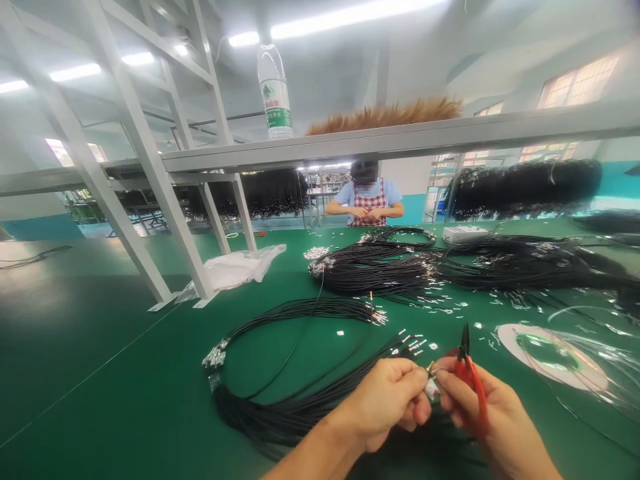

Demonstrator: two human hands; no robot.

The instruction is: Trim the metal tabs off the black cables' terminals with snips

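My left hand (385, 400) is closed, thumb and forefinger pinching the end of a black cable with a small whitish piece (433, 388) at its tip. Right beside it, my right hand (500, 413) is closed around red-handled pliers (477, 387), their black jaws pointing up and away from the cable. The thumb and forefinger of that hand also pinch at the cable end, almost touching the left fingertips. Below and left of my hands lies a bundle of black cables (260, 413), curving back into a loop with pale wire ends. The exact detail between my fingertips is too small to make out.
Larger black cable bundles (380, 270) lie further back on the green table (125, 373), among scattered white scraps. A white ring-shaped spool (510, 337) is at right. A metal shelf (340, 143) crosses overhead, bearing a bottle (275, 93). A co-worker (370, 200) sits opposite.
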